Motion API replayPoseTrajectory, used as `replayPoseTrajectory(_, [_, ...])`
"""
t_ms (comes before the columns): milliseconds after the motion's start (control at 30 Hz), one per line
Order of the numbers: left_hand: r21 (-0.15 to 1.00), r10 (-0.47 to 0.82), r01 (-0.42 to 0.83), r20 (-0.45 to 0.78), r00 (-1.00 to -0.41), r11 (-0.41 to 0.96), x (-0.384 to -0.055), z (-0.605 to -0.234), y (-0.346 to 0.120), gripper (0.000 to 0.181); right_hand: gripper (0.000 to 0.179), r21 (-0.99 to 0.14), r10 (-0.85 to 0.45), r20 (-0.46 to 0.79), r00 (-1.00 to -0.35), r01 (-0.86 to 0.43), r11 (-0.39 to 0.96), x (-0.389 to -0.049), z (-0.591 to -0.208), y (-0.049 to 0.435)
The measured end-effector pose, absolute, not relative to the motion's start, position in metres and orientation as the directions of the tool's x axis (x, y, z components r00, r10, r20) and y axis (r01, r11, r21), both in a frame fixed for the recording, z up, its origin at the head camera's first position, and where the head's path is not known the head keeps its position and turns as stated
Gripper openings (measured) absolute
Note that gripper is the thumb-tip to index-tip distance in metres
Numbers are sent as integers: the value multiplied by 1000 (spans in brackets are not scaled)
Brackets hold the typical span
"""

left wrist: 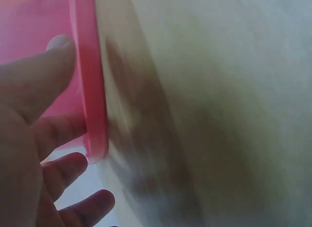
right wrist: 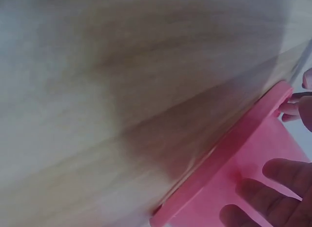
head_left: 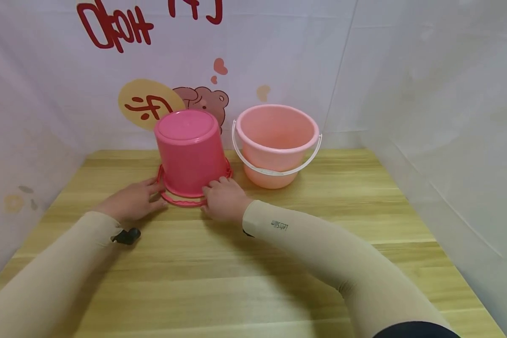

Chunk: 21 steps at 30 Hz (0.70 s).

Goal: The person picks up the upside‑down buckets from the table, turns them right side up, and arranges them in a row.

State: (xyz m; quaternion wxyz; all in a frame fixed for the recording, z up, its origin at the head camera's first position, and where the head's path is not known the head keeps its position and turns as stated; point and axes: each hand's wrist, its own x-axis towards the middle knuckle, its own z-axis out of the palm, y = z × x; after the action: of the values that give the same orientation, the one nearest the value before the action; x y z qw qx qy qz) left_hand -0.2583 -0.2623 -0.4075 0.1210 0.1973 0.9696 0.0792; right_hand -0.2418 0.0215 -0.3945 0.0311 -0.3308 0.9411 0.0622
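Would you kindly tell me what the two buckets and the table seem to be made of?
The upturned bucket looks like glossy deep-pink moulded plastic with soft sheen. The upright bucket seems paler pink plastic, with a whitish handle. The table shows light wood grain, possibly laminate.

Bright pink bucket stands upside down on its rim.

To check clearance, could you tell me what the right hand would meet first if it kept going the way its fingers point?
The right hand would likely meet the upside-down pink bucket at once; its fingertips already seem to touch its rim.
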Motion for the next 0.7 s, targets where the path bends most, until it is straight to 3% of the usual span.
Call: replayPoseTrajectory(700, [108,394,381,-169,-903,918,-264,-415,-255,68,62,144,-582,-211,-785,-614,776,-255,-411,13])
